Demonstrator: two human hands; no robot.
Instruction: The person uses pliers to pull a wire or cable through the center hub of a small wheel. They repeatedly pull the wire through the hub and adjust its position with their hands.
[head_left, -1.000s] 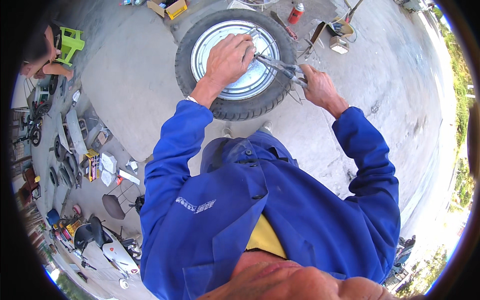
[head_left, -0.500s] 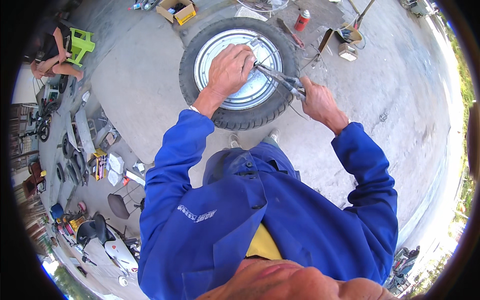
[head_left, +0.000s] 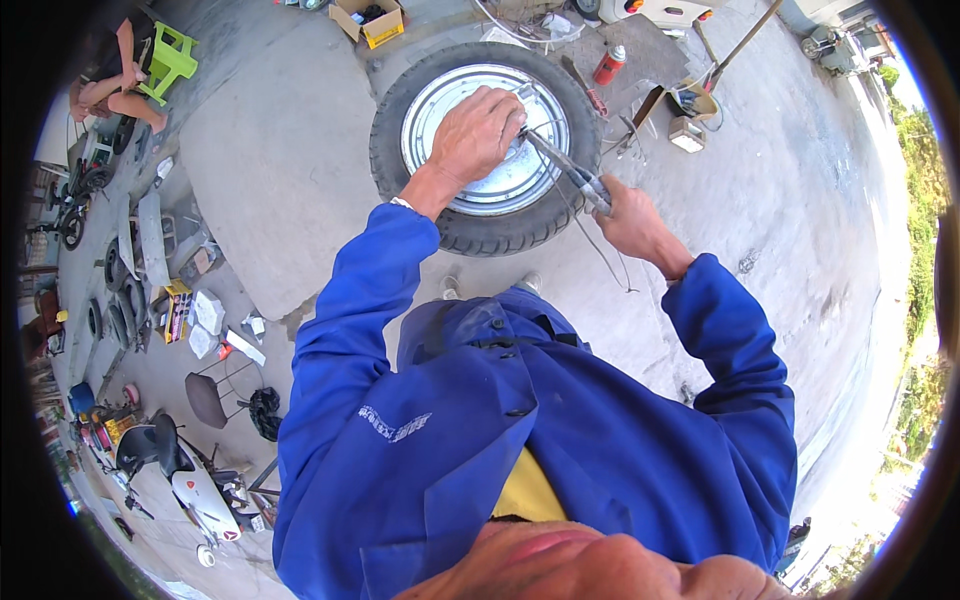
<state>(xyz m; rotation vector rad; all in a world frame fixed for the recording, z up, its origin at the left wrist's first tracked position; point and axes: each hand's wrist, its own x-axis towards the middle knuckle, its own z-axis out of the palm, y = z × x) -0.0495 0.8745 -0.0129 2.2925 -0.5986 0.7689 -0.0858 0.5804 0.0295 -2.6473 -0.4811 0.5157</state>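
Left hand (head_left: 478,133) pressed flat on silver wheel (head_left: 470,200) lying on far floor; right hand (head_left: 632,222) just right of it, gripping pliers (head_left: 565,170) reaching onto wheel.

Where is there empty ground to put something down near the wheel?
Bare concrete slab left of the wheel, up to the green stool. Also open ground right of the right hand, past the small box. Crowded: above the wheel, by the spray can and cardboard box, and the far-left parts.

Bare concrete (head_left: 270,170) L of wheel (head_left: 480,225); R crowded w/ spray can (head_left: 608,65) (tools too).
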